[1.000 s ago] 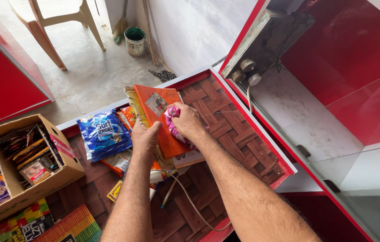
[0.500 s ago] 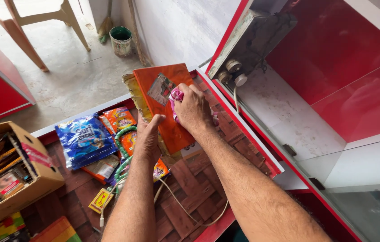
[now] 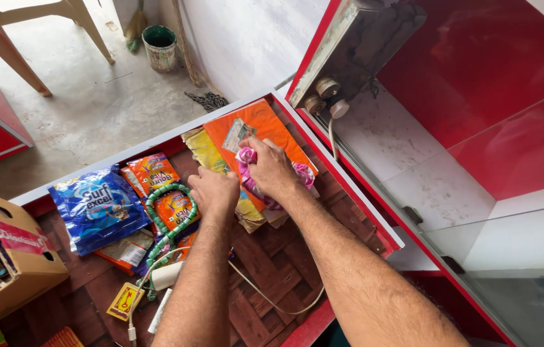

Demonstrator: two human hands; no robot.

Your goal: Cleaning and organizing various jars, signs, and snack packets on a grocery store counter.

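A brown woven-pattern counter [image 3: 285, 270] edged in red holds an orange packet [image 3: 265, 128] lying flat under the right hand [image 3: 271, 168], its long side running away from the person toward the far corner. That hand is closed around a pink cloth [image 3: 246, 159] and presses it on the packet, forearm stretched forward. The left hand [image 3: 215, 191], curled shut beside it, grips the edge of a yellow packet [image 3: 211, 153]; further left lie a green beaded string [image 3: 168, 222], a blue pouch [image 3: 97, 204] and a cardboard box [image 3: 18, 247].

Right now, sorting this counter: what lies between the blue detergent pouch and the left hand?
In the head view, orange sachets and a green bead string lie between blue pouch and left hand.
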